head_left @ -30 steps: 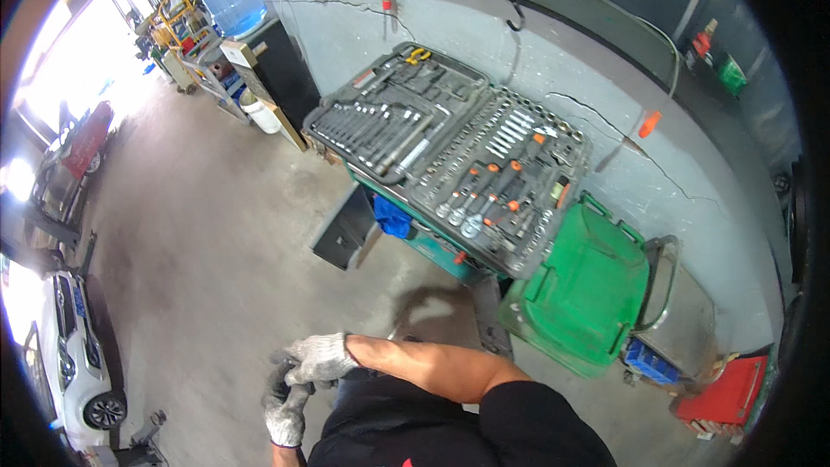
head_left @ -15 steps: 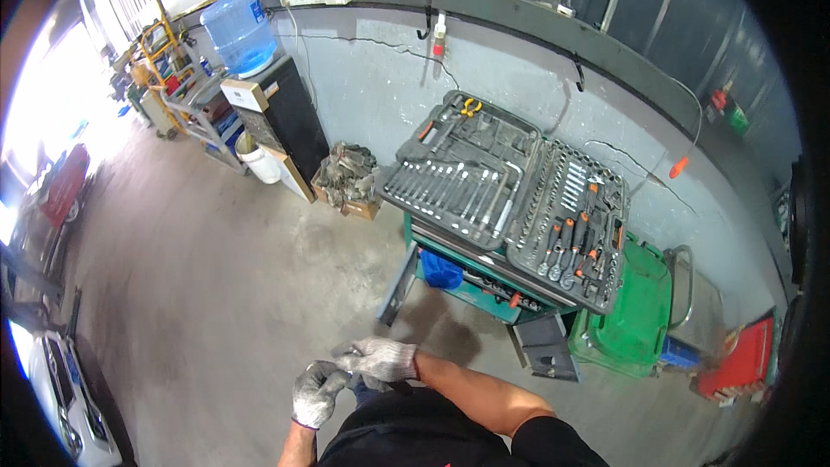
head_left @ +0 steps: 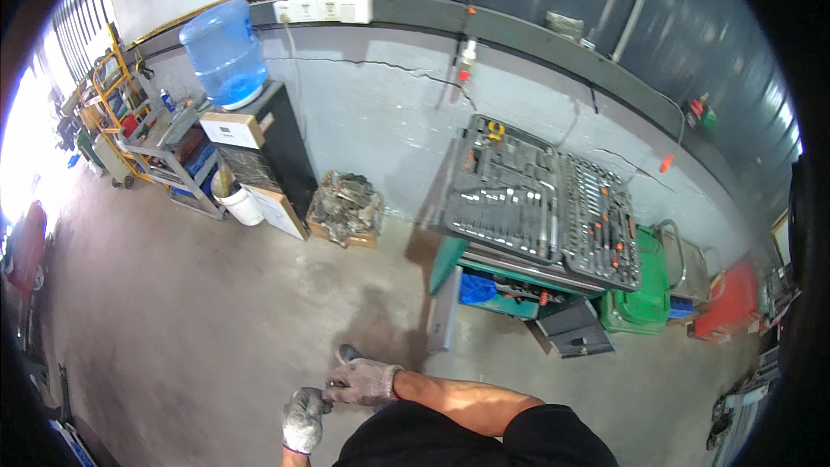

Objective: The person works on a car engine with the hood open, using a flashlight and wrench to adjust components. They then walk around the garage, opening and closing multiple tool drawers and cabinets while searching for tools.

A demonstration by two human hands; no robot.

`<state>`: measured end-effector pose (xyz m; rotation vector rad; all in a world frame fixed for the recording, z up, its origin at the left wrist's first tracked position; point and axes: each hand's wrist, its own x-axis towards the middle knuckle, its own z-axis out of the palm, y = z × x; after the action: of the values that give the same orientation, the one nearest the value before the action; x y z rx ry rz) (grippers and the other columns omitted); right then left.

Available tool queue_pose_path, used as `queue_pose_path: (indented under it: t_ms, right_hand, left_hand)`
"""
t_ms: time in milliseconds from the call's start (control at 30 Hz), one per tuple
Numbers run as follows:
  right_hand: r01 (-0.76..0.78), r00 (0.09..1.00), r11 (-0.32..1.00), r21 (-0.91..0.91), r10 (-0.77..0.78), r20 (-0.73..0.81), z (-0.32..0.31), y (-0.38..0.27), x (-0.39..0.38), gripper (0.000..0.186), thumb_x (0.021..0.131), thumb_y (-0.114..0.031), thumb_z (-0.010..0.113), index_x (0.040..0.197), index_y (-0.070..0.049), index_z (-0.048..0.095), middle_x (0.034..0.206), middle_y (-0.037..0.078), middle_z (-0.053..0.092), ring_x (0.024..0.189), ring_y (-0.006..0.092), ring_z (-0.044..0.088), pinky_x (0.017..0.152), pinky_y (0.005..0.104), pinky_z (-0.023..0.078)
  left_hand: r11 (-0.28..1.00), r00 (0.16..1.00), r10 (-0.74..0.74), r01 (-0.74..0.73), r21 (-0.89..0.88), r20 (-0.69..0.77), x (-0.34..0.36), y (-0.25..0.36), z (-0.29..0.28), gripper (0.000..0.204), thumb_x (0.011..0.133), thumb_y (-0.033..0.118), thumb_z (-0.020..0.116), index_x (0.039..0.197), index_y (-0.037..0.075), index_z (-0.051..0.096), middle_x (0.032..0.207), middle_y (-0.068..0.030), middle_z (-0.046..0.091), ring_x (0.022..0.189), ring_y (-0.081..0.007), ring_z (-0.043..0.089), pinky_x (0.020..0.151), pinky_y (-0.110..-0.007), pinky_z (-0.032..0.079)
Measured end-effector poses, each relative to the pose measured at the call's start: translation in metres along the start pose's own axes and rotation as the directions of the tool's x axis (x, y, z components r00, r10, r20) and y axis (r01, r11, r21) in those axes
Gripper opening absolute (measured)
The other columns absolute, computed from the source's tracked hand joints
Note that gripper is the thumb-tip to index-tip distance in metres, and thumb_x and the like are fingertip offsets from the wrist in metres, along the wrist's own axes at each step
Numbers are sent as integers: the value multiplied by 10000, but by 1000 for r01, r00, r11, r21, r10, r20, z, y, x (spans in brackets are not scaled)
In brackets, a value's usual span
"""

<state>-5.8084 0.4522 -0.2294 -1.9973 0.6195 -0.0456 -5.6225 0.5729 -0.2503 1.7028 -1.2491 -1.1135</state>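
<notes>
Both my hands wear pale work gloves and meet low in front of my body. My left hand is closed, its fingers curled up against the right fingertips. From the right reaches my right hand, fingers bent and pressed together near the left thumb. Whatever lies between them is too small and dark to name. Beyond them, on a green tool cabinet, lies an opened tool case with wrenches, sockets and orange-marked ratchets. The tip of a shoe shows just past my right hand.
The cabinet's lower doors hang open, with a blue bag inside. Right of it stand a green bin and a red box. Leftward are a carton of rags, a water dispenser and a grey cart.
My view has turned left, so the cabinet and tool case sit farther right. My hands stay together low in front of me; the right has shifted slightly over the left fingertips.
</notes>
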Motion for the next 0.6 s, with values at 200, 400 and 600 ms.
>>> queue_pose_path:
  t_ms: [200, 400, 600]
  right_hand:
    - [-93, 982, 974, 208, 55, 179, -17, -32, 164, 438, 960, -467, 533, 1091, -76, 680, 835, 136, 678, 798, 263, 659, 757, 378, 514]
    - [203, 899, 973, 108, -229, 374, -10, -71, 419, 456, 968, -464, 516, 1079, -51, 676, 955, 170, 681, 919, 301, 654, 816, 396, 503]
    - [361, 745, 925, 122, -365, 559, -1, -165, 609, 499, 979, -505, 470, 985, -46, 669, 833, 118, 659, 793, 256, 625, 738, 397, 497]
  left_hand:
    - [924, 994, 45, -4, 381, -99, 66, -45, -126, 191, 880, 267, 667, 946, 95, 719, 972, -134, 681, 907, -313, 665, 810, -399, 530]
    - [665, 844, 432, -59, 745, -319, 130, -90, -289, 345, 863, 371, 719, 1010, 61, 682, 919, -122, 676, 803, -280, 667, 683, -389, 526]
    - [971, 654, -232, 107, -216, -720, 171, -53, -428, 322, 877, 275, 719, 1100, 45, 685, 960, -171, 679, 852, -298, 659, 759, -378, 517]
